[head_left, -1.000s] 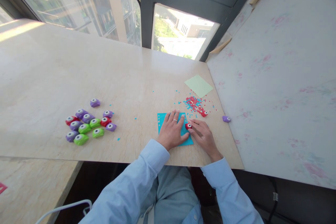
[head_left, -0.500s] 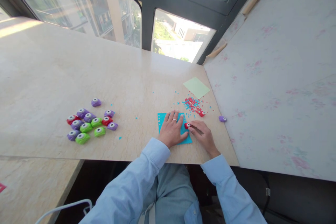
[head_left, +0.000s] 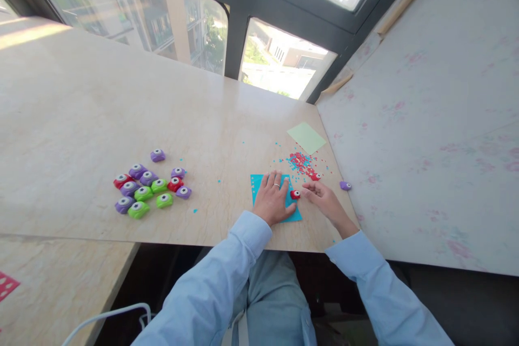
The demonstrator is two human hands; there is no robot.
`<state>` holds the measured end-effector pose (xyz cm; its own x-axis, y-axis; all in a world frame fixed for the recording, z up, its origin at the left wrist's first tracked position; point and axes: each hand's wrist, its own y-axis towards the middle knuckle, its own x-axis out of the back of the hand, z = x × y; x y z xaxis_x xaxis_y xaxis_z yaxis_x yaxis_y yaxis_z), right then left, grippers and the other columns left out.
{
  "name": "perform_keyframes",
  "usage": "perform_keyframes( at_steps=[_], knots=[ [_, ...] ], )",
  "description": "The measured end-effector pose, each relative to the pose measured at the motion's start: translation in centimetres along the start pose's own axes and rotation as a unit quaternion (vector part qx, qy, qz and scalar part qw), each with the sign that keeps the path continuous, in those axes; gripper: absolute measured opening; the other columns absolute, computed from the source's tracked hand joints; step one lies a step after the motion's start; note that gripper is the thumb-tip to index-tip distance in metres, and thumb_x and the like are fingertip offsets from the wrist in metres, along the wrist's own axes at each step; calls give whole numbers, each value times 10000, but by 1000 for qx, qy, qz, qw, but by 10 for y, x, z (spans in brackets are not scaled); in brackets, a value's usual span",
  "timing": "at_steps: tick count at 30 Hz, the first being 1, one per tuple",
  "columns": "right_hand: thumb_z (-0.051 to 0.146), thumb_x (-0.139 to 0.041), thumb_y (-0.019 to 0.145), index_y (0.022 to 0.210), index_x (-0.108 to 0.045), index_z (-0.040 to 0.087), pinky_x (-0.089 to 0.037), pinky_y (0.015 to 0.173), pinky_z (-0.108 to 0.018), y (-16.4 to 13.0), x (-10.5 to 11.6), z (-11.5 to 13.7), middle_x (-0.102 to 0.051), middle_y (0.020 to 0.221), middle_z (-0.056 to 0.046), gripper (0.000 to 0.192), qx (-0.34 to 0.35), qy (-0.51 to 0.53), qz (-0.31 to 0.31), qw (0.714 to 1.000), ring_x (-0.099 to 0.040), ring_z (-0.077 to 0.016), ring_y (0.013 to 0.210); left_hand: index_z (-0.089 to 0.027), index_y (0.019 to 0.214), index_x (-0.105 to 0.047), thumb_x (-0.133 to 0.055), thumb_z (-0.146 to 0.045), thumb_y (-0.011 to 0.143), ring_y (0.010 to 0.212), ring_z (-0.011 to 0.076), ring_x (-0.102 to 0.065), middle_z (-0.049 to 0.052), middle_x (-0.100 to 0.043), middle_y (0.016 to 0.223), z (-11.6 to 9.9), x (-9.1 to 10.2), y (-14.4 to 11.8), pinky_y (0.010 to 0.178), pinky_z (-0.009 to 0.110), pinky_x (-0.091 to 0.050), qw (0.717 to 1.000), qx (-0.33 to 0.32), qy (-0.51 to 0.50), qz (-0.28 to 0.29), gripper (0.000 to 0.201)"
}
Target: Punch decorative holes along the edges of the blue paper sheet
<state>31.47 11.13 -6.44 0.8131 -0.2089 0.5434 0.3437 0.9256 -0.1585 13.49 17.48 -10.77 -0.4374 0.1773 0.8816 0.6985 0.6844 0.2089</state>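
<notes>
A square of blue paper (head_left: 291,214) lies near the table's front edge, with punched holes along its left side. My left hand (head_left: 272,199) rests flat on it, fingers stretched out, a ring on one. At the paper's right edge sits a small red craft punch (head_left: 295,194). Just right of that punch is my right hand (head_left: 324,199), its fingers loosely bent and apart from the punch, nothing visible in them. Beyond it, a second red craft punch (head_left: 315,177) lies beside a pile of red and blue paper bits (head_left: 300,162).
Several purple, green and red craft punches (head_left: 143,193) are grouped at the left. One purple punch (head_left: 345,186) lies by the right wall. A pale green paper sheet (head_left: 307,138) is behind the paper bits. Red punched paper (head_left: 5,285) shows on the lower surface at left.
My right hand has let go of the red craft punch and drawn back to the right. My left hand stays on the blue paper. The camera view has shifted slightly.
</notes>
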Motion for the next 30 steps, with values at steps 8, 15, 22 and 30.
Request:
perform_keyframes(
  at_steps=[8, 15, 22, 30],
  knots=[
    [522, -734, 673, 783, -589, 173, -412, 504, -216, 22, 16, 33, -617, 635, 3, 394, -101, -73, 156, 980, -567, -119, 581, -80, 1409, -462, -565, -545, 827, 1449, 371, -278, 239, -362, 1530, 1, -3, 0, 1189, 515, -178, 1000, -7, -11, -13, 751],
    [431, -759, 669, 689, -575, 179, -334, 398, -190, 36, 10, 47, -574, 557, 15, 312, -131, -204, 202, 949, -510, -100, 485, -78, 1408, -454, -580, -530, 824, 1451, 368, -273, 238, -372, 1525, 1, -4, 0, 1183, 521, -188, 999, -5, -24, -21, 749],
    [311, -811, 650, 539, -588, 174, -325, 392, -220, 53, -6, 61, -523, 406, 6, 285, -191, -359, 200, 891, -460, -106, 378, -66, 1393, -463, -574, -508, 829, 1457, 372, -257, 248, -351, 1533, 1, -2, -1, 1200, 510, -140, 999, -9, -34, -14, 725],
    [265, -765, 721, 514, -571, 177, -332, 414, -236, 52, -11, 69, -479, 378, 20, 297, -214, -375, 192, 881, -428, -100, 361, -66, 1408, -448, -573, -510, 826, 1459, 370, -252, 239, -349, 1538, 1, 1, -1, 1192, 522, -169, 999, -5, -39, -5, 743]
  ],
)
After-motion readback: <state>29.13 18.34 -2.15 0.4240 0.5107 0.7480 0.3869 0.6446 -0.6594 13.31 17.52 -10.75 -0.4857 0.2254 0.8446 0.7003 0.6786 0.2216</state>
